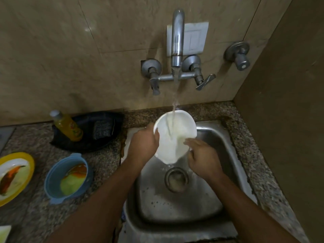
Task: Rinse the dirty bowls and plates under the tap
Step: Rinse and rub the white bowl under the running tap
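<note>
While under water, white bowl [175, 135] tilted.

I see a white bowl [173, 135] held tilted over the steel sink [219, 172], its inside turned toward me, with the stream from the tap [177, 39] running down into it and spilling off its lower rim above the drain. On the worktop [105, 163], close to the sink's left edge, stands a blue bowl [67, 176] with small side handles, upright, smeared inside with green and orange residue. Further toward the worktop's left edge lies a yellow-rimmed plate [14, 176], flat, streaked with orange and dark residue on its pale centre. Bowl and plate sit near each other, not touching.
</note>
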Tool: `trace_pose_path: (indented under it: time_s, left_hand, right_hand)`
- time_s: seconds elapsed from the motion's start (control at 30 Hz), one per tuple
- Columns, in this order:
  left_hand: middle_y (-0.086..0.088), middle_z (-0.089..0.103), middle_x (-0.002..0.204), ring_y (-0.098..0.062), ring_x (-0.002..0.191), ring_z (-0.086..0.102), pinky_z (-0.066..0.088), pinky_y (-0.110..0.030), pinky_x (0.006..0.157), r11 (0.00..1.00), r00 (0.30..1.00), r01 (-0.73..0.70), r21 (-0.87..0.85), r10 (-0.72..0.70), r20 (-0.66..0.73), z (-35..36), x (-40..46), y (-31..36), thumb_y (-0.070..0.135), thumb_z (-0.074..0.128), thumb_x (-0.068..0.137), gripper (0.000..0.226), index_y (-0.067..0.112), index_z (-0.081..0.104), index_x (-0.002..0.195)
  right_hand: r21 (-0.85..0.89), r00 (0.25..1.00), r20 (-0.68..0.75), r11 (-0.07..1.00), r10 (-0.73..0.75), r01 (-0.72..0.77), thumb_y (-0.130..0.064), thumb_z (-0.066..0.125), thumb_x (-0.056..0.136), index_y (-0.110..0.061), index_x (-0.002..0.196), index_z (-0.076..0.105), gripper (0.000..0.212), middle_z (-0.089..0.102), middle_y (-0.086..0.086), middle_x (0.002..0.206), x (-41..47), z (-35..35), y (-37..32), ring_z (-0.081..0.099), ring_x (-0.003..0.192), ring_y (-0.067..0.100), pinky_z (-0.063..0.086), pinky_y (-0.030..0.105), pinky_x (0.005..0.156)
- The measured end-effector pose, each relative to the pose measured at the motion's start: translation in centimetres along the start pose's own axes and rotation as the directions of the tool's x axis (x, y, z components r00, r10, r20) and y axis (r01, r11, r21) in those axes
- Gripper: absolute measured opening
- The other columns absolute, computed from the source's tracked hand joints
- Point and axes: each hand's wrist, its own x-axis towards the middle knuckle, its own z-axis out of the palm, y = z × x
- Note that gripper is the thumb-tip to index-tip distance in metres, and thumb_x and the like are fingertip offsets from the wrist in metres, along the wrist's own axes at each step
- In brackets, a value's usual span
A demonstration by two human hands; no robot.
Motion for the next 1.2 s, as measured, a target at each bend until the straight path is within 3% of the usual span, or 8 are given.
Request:
trace_pose_path:
  time_s: [0.1, 0.23, 0.4, 0.57, 0.7, 0.8, 0.97, 1.2]
  left_hand:
    - [-0.011, 0.071, 0.103, -0.028, 0.094, 0.066, 0.051, -0.032, 0.080, 0.932, 0.970, 0.215, -0.293, -0.170, 0.173, 0.4, 0.2, -0.5, 0.034, 0.045, 0.100, 0.034, 0.011, 0.066, 0.114]
    - [-0.005, 0.071, 0.092, -0.023, 0.080, 0.070, 0.061, -0.049, 0.061, 0.748, 0.892, 0.411, -0.521, -0.212, 0.398, 1.2, 0.1, -0.3, 0.038, 0.047, 0.099, 0.029, 0.018, 0.067, 0.101]
    - [-0.002, 0.072, 0.097, -0.023, 0.089, 0.070, 0.061, -0.042, 0.063, 0.688, 0.871, 0.468, -0.555, -0.251, 0.423, 1.0, 0.1, -1.4, 0.041, 0.046, 0.100, 0.033, 0.019, 0.068, 0.110]
    - [0.001, 0.070, 0.088, -0.021, 0.074, 0.070, 0.060, -0.036, 0.052, 0.676, 0.851, 0.475, -0.564, -0.191, 0.489, 1.3, -0.4, -0.3, 0.034, 0.042, 0.103, 0.027, 0.017, 0.062, 0.112]
    - [-0.005, 0.072, 0.104, -0.023, 0.090, 0.069, 0.060, -0.048, 0.074, 0.689, 0.868, 0.464, -0.557, -0.229, 0.440, 1.6, 0.4, -0.3, 0.040, 0.043, 0.101, 0.035, 0.018, 0.066, 0.117]
    - [-0.007, 0.072, 0.102, -0.023, 0.088, 0.069, 0.062, -0.044, 0.062, 0.619, 0.859, 0.499, -0.606, -0.262, 0.440, 1.5, -0.1, -1.2, 0.041, 0.045, 0.101, 0.034, 0.017, 0.065, 0.114]
    - [-0.007, 0.070, 0.101, -0.023, 0.081, 0.070, 0.060, -0.037, 0.053, 0.638, 0.849, 0.494, -0.591, -0.207, 0.486, 2.0, -0.4, -0.3, 0.037, 0.044, 0.102, 0.031, 0.017, 0.062, 0.117]
    - [-0.006, 0.072, 0.108, -0.024, 0.097, 0.067, 0.056, -0.052, 0.085, 0.688, 0.887, 0.451, -0.568, -0.277, 0.369, 2.2, 0.4, -2.4, 0.048, 0.045, 0.097, 0.038, 0.019, 0.066, 0.110]
  right_hand:
    - [-0.094, 0.992, 0.129, 0.996, 0.007, 0.005, -0.041, 0.028, 0.093, -0.007, 0.148, 0.036, 0.065, 0.035, 0.011, 0.154, 1.2, 1.1, -1.4, 0.034, 0.141, 0.024, 0.030, 0.038, 0.114]
    - [-0.118, 0.955, 0.292, 0.993, 0.058, -0.024, -0.059, 0.007, 0.092, -0.006, 0.154, 0.000, 0.082, -0.003, 0.014, 0.162, 3.7, 2.7, -4.1, 0.000, 0.150, 0.028, 0.009, 0.042, 0.121]
    - [-0.042, 0.845, 0.461, 0.944, -0.272, 0.327, -0.040, 0.026, 0.103, -0.018, 0.156, 0.005, 0.061, 0.003, -0.001, 0.163, 2.2, 0.2, -3.9, 0.006, 0.149, 0.012, -0.002, 0.022, 0.113]
    - [-0.238, 0.895, 0.441, 0.970, 0.066, 0.045, -0.054, 0.021, 0.100, -0.010, 0.155, -0.002, 0.074, -0.007, 0.009, 0.163, 4.2, 0.6, -1.5, -0.004, 0.150, 0.020, 0.001, 0.036, 0.120]
    - [-0.095, 0.888, 0.429, 0.969, -0.166, 0.227, -0.043, 0.016, 0.102, -0.011, 0.155, 0.001, 0.064, -0.004, 0.009, 0.163, 3.7, 1.7, -5.0, -0.003, 0.150, 0.019, 0.000, 0.030, 0.118]
    - [-0.020, 0.834, 0.481, 0.947, -0.271, 0.320, -0.039, 0.027, 0.103, -0.020, 0.156, 0.007, 0.059, 0.005, -0.004, 0.163, 1.9, 0.2, -3.2, 0.007, 0.149, 0.010, 0.001, 0.024, 0.115]
    - [-0.198, 0.904, 0.424, 0.980, 0.061, 0.027, -0.056, 0.016, 0.097, -0.009, 0.154, -0.006, 0.077, -0.011, 0.009, 0.162, 3.8, 2.1, -2.1, -0.006, 0.150, 0.022, 0.002, 0.039, 0.122]
    - [-0.023, 0.836, 0.458, 0.936, -0.302, 0.351, -0.037, 0.029, 0.104, -0.022, 0.156, 0.006, 0.059, 0.002, -0.006, 0.163, 1.3, 0.1, -3.6, 0.003, 0.149, 0.009, -0.006, 0.023, 0.116]
